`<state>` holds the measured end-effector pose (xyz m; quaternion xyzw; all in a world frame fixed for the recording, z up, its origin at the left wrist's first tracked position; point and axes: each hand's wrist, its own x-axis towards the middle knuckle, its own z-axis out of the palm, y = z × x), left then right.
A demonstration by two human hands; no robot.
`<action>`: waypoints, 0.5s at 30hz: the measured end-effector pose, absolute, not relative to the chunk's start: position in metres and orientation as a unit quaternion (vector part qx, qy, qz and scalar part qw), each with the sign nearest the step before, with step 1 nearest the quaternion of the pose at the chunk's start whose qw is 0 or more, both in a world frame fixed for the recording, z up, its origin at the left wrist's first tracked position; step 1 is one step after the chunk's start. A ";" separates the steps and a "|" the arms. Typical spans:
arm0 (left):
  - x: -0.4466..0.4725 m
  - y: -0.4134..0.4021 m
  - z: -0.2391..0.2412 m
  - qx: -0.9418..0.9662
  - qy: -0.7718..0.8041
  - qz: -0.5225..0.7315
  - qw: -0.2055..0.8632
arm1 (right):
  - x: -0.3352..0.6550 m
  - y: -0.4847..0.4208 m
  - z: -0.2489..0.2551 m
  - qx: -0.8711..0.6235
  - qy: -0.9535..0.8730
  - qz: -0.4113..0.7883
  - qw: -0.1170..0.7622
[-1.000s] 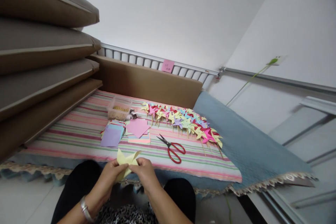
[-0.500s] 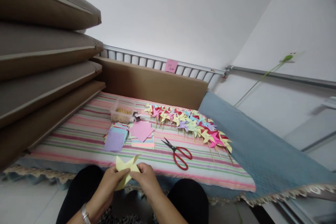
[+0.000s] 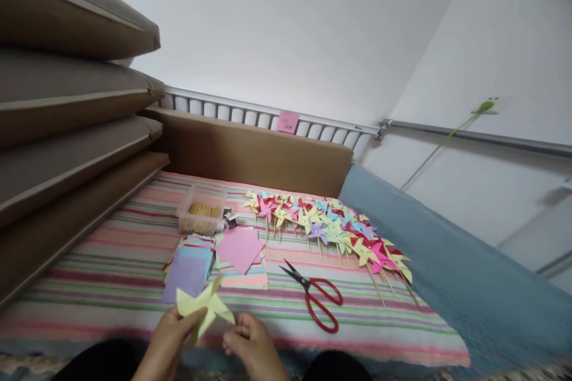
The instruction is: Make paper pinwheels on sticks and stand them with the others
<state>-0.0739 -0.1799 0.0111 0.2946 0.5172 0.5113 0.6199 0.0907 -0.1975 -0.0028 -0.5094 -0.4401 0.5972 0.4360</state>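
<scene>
My left hand (image 3: 167,339) pinches a yellow folded paper pinwheel (image 3: 203,305) at the bottom centre of the view. Beside it my right hand (image 3: 250,342) has its fingers curled in at the paper's lower right edge; whether it grips the paper is unclear. Both hands hover over the front of a striped cloth (image 3: 111,256). Just beyond them lie stacks of coloured paper squares (image 3: 187,268) with a pink sheet (image 3: 241,247) on top, and red-handled scissors (image 3: 317,297) to the right.
A row of finished paper pinwheels on sticks (image 3: 330,229) runs across the cloth's far right. A clear box of sticks (image 3: 200,217) sits at the back left. Brown cushions (image 3: 67,131) are stacked at left, a blue blanket (image 3: 447,292) at right.
The camera tilted so the hands sit lower in view. The yellow pinwheel has shifted left and opened flatter; the right hand now sits lower against its edge.
</scene>
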 end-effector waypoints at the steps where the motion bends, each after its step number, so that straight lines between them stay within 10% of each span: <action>1: -0.084 -0.168 0.018 0.276 0.518 0.539 0.604 | 0.090 -0.188 -0.009 -0.513 -0.428 0.599 0.441; 15: -0.137 -0.006 0.069 0.152 0.389 0.739 0.528 | 0.095 0.038 0.007 -0.674 -0.663 0.195 0.261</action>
